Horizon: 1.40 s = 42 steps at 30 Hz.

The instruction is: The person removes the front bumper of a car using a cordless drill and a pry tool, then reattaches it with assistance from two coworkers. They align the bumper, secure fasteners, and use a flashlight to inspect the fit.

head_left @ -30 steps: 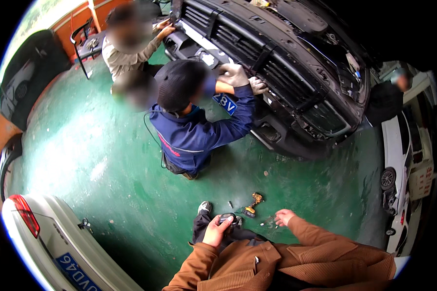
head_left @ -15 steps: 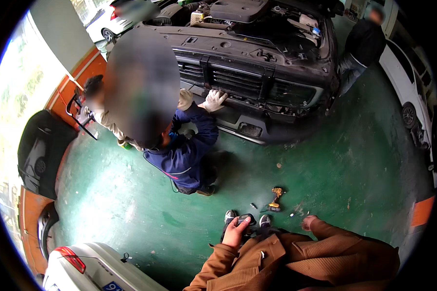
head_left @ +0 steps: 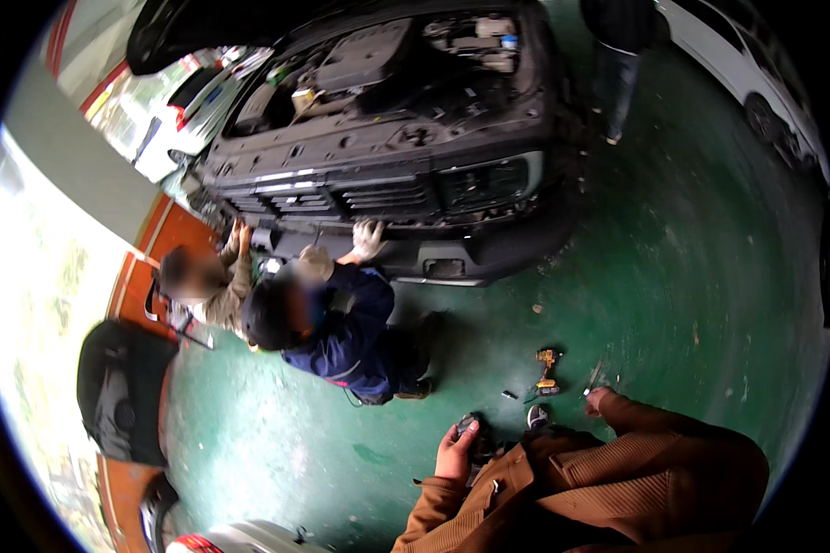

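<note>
A small dark object (head_left: pixel 468 422) is gripped by the fingers of the left hand (head_left: pixel 453 454), thumb over it, probably just to steady it. Right hand (head_left: pixel 599 400): can't be told if those fingers are closed. Yellow-black drill's (head_left: pixel 548 376) parked on the green floor (head_left: pixel 636 304), maybe for easy reach.

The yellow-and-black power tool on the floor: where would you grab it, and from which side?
Probably by its handle, coming from the right, where the right hand is. It's the slim stretch between the wider head and battery base.
</note>
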Each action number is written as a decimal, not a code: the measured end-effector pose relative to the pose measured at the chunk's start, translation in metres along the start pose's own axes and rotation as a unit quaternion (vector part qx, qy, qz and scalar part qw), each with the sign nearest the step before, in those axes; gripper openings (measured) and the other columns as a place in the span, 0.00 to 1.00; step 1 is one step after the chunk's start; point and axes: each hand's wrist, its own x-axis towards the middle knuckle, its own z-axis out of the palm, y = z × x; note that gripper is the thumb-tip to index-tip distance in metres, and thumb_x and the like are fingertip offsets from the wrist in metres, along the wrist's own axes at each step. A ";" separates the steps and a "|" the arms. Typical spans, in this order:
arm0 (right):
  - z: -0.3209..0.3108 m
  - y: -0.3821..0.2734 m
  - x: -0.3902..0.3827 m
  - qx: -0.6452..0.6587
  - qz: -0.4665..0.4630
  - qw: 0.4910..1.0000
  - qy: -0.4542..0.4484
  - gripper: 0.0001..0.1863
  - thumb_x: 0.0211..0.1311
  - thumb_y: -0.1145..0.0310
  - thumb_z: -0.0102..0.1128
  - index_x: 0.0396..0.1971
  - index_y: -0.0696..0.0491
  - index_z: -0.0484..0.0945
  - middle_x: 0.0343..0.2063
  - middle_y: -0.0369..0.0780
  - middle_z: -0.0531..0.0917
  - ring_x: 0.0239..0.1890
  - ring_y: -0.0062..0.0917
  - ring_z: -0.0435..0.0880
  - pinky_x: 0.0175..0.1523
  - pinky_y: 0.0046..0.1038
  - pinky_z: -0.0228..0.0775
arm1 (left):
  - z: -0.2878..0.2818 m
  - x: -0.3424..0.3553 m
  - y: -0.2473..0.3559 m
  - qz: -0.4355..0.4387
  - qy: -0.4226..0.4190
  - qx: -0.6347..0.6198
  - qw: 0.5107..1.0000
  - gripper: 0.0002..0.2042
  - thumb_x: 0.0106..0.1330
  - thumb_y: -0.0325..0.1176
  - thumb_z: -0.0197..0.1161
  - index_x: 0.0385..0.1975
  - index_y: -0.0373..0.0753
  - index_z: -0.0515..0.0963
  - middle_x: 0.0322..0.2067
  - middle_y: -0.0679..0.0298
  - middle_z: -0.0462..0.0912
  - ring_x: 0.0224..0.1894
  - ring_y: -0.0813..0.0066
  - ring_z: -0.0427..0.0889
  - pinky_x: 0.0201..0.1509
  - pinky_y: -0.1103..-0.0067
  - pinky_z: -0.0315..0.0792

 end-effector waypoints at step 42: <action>-0.039 0.006 0.067 0.173 0.074 0.981 0.038 0.08 0.69 0.67 0.53 0.39 0.54 0.77 0.30 0.47 0.85 0.25 0.39 0.85 0.27 0.45 0.77 | 0.107 0.076 0.082 -0.014 -0.237 0.001 0.971 0.22 0.72 0.52 0.64 0.47 0.36 0.75 0.31 0.62 0.78 0.33 0.71 0.76 0.39 0.74 0.72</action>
